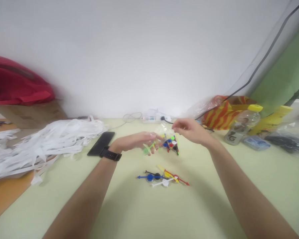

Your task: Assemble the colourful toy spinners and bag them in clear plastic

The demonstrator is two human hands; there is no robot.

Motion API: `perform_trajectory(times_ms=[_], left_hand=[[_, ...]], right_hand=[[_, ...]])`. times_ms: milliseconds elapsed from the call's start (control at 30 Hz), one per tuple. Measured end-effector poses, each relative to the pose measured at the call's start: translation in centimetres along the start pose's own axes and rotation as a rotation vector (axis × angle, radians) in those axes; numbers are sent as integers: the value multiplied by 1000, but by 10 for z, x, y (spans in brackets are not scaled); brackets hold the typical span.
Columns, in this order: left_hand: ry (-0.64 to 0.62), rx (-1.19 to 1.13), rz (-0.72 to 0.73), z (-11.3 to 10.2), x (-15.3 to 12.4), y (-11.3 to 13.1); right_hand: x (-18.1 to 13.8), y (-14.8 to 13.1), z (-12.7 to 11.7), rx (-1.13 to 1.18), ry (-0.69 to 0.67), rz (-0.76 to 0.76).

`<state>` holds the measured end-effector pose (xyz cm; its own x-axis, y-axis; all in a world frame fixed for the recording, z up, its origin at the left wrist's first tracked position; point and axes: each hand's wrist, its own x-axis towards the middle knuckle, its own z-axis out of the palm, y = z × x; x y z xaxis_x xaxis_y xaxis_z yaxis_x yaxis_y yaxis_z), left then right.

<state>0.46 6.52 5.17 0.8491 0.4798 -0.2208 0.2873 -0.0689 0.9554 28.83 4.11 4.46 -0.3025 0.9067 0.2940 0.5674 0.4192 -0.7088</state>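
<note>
My left hand (139,139), with a black watch on its wrist, is closed on a green arrow spinner (146,150), slightly blurred. Just right of it lies a clear plastic bag (163,128) with several coloured arrow spinners (171,144) in or under it; which one I cannot tell. My right hand (189,130) is over the bag's right side, fingers curled into a pinch. Whatever sits between those fingertips is too small to make out. Nearer to me, a loose group of arrow spinners lies on the table: blue (149,177), black, white (165,182), yellow and red (183,180).
A black phone (101,143) and a heap of white straps (57,141) lie to the left, before a cardboard box (32,114). A power strip (153,119) sits by the wall. At right stand a bottle (241,127) and a red-yellow bag (221,114).
</note>
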Motion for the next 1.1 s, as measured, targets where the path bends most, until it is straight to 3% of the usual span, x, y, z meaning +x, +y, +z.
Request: perform_trajectory(times_ms=[133,267,367,500,733,933,1100], left_hand=[[48,17,-45,-3,-2,-2],[50,8,-47,-5,-2,-6],[40,8,-55,-7,-1,-10],[32,23,-65,-8,-1,-11],[69,25,-84,-8,-4,-7],[76,21,-91,-10,-5,-7],[69,5,-80,-12,-7,-8]], right_hand=[[-2,7,15,-74,-376,18],[-3,5,49,-102,-719,28],[-4,3,72,-96,-879,52],[-3,3,88,-76,-837,5],[-3,0,85,30,-776,38],[-4,-1,91,67,-896,13],[-1,-2,83,202,-707,-31]])
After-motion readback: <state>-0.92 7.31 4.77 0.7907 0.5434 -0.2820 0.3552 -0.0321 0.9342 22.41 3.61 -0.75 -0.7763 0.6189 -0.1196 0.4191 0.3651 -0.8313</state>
